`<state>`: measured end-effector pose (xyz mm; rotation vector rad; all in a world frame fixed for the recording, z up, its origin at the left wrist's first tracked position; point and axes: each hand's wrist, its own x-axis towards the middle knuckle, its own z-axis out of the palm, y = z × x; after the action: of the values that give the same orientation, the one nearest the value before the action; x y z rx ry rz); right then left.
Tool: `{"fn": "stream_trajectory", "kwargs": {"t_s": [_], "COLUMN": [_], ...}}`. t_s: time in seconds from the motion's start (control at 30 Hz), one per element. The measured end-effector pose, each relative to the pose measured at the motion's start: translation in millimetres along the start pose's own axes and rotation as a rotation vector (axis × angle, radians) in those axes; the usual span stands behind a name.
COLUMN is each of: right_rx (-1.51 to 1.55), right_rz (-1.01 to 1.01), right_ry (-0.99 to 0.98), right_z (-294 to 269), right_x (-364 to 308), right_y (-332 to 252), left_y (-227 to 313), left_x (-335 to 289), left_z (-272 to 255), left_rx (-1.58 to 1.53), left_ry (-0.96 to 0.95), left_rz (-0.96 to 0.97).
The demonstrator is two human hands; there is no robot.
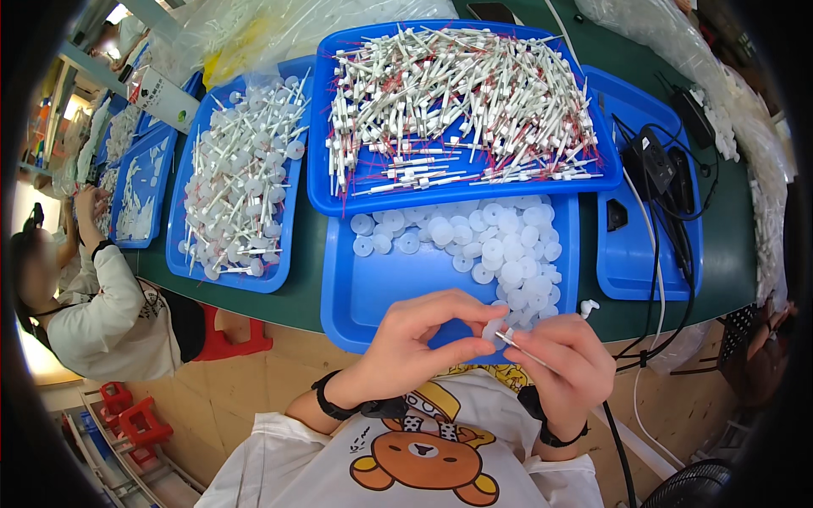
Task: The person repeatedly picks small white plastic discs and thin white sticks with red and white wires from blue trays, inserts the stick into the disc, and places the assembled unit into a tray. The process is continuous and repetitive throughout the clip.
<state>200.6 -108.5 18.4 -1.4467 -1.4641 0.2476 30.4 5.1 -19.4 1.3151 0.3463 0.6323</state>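
Observation:
My left hand (421, 337) pinches a small translucent white disc (494, 331) between thumb and forefinger. Close against it, my right hand (566, 362) grips a thin white stick (532, 354), whose upper end meets the disc. Whether the tip has passed into the disc's hole is too small to tell. Both hands are over the near edge of a blue tray (373, 292), where many loose discs (508, 245) are heaped toward the right. Above it, another blue tray (318, 161) is piled with white sticks (474, 93) bearing red threads.
At left, a blue tray (176, 224) holds sticks fitted with discs (246, 161). A blue tray (622, 275) at right carries black cables and a power strip (650, 161). Plastic bags (279, 34) lie along the back. Another person (118, 296) works at far left near red stools (241, 334).

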Motion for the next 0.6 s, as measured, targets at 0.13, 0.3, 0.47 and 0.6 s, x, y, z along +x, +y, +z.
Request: {"fn": "stream_trajectory", "kwargs": {"t_s": [0.13, 0.3, 0.47, 0.6], "right_rx": [-0.071, 0.068, 0.265, 0.555], "right_rz": [-0.018, 0.129, 0.402, 0.646], "right_ry": [-0.057, -0.07, -0.024, -0.006], "right_z": [-7, -9, -4, -1], "right_x": [3, -5, -15, -20], "right_y": [-2, -2, -9, -13], "left_y": [1, 1, 4, 1], "left_x": [0, -2, -4, -6], "left_z": [2, 3, 6, 4], "left_rx": [0.115, 0.157, 0.228, 0.183], "left_ry": [0.019, 0.023, 0.029, 0.003], "left_rz": [0.004, 0.094, 0.15, 0.204]}}
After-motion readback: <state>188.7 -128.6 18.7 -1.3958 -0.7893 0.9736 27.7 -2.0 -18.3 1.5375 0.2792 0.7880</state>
